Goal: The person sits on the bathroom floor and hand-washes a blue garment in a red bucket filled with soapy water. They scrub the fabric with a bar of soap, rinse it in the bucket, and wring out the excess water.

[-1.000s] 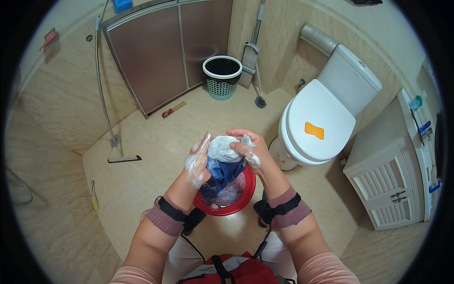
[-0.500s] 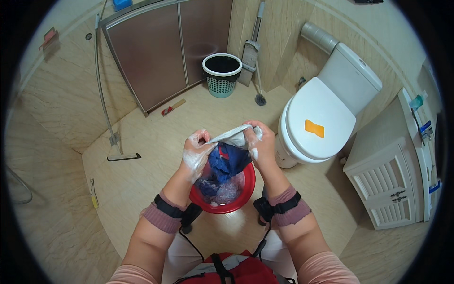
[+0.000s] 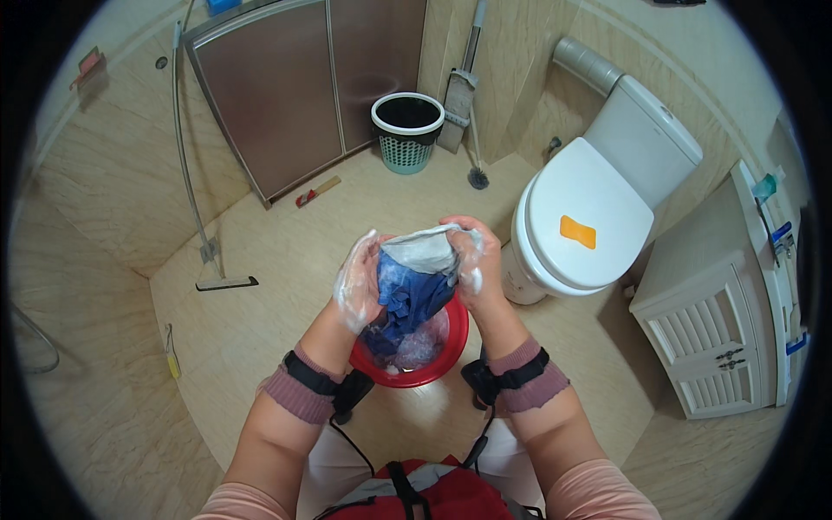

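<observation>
Head view: the left hand (image 3: 357, 282) and the right hand (image 3: 472, 260) are raised together above a red basin (image 3: 451, 342) that stands on the tiled floor (image 3: 260, 286). Both hands are coated in white suds. Each grip is closed on a wet cloth (image 3: 416, 277): the pale upper edge is stretched between the two hands, and the blue part hangs down into the basin. The fingers of the right hand curl over the cloth's upper right corner; the left hand clamps its left side. The basin appears to hold more fabric and foam, though the hanging cloth hides most of it.

A white toilet (image 3: 589, 217) with closed lid stands to the right of the hands. A green bin (image 3: 407, 134) stands farther ahead, near the brown doors (image 3: 295, 87).
</observation>
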`<state>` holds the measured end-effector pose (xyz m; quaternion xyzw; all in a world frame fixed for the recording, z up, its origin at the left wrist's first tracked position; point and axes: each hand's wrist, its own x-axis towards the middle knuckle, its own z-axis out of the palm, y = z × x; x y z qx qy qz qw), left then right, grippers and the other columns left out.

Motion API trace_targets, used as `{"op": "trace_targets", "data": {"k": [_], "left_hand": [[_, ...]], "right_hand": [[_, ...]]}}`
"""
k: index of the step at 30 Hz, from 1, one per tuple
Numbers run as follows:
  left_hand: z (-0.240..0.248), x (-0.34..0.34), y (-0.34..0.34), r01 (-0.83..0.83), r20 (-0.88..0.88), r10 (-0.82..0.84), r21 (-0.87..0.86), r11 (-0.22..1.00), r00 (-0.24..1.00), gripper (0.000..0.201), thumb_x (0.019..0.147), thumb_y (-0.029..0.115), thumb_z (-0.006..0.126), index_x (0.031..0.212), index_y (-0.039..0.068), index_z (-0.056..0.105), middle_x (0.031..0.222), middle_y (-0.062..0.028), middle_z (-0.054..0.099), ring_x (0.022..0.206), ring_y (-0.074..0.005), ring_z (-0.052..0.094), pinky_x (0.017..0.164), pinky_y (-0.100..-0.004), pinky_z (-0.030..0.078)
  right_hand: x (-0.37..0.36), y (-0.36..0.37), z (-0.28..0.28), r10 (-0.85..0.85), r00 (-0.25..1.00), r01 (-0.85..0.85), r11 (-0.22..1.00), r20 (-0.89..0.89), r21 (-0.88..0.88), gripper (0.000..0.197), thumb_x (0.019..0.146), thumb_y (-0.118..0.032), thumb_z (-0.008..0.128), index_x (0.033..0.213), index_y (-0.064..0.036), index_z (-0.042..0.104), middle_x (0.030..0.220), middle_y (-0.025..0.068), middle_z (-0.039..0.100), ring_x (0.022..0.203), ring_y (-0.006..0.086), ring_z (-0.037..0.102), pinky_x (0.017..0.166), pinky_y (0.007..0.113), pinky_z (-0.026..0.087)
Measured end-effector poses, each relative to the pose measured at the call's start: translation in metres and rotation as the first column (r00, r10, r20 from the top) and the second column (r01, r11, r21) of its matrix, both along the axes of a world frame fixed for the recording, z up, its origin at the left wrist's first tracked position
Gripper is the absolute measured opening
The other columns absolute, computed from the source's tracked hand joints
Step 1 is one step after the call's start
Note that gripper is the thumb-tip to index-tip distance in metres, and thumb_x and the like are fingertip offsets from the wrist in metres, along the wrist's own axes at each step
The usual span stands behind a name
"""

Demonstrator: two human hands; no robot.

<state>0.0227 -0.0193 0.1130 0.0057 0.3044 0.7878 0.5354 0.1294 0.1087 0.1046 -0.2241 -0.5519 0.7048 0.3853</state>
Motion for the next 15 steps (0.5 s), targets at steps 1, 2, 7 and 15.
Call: {"op": "trace_targets", "data": {"k": [1,2,7,15], "left_hand": [[-0.005,0.0,0.001,-0.023,-0.015,0.023,-0.044,0.999,1.0,0.02,0.094,0.026,0.06,0.102,0.008,0.058,0.09,-0.0087,0.063,0.085,-0.0217,0.063,0.081,-0.0331,0.052],[-0.015,-0.004,0.002,-0.05,-0.034,0.047,-0.086,0.995,0.998,0.021,0.094,0.029,0.06,0.1,0.009,0.058,0.089,-0.0084,0.062,0.084,-0.0222,0.063,0.079,-0.034,0.053],[-0.103,-0.032,0.003,0.12,-0.103,-0.102,0.181,0.976,0.989,0.028,0.098,0.04,0.053,0.092,0.013,0.058,0.082,-0.0045,0.062,0.074,-0.0175,0.062,0.07,-0.032,0.053],[-0.085,0.025,0.012,-0.065,-0.342,0.053,-0.023,0.998,0.938,0.044,0.098,0.046,0.049,0.12,0.009,0.056,0.11,-0.0027,0.061,0.103,-0.0138,0.059,0.085,-0.03,0.049]], "right_hand": [[0.002,-0.004,-0.001,0.021,0.999,-0.023,0.996,0.03,0.086,0.006,0.086,-0.007,0.064,0.091,-0.0041,0.066,0.077,-0.0031,0.06,0.068,0.0076,0.053,0.063,0.023,0.045],[0.004,-0.01,-0.002,0.041,0.997,-0.051,0.984,0.06,0.171,0.004,0.086,-0.008,0.065,0.089,-0.0052,0.066,0.075,-0.0037,0.06,0.067,0.007,0.053,0.061,0.024,0.045],[-0.007,-0.067,-0.006,-0.023,0.999,-0.023,0.403,0.036,0.915,0.019,0.076,-0.026,0.074,0.072,-0.0093,0.065,0.068,0.0109,0.063,0.061,0.0281,0.061,0.057,0.037,0.049],[-0.017,-0.043,-0.025,-0.376,0.917,0.004,0.336,0.13,0.942,0.021,0.074,-0.02,0.073,0.06,-0.012,0.059,0.068,0.0111,0.063,0.06,0.0309,0.063,0.049,0.04,0.047]]}}
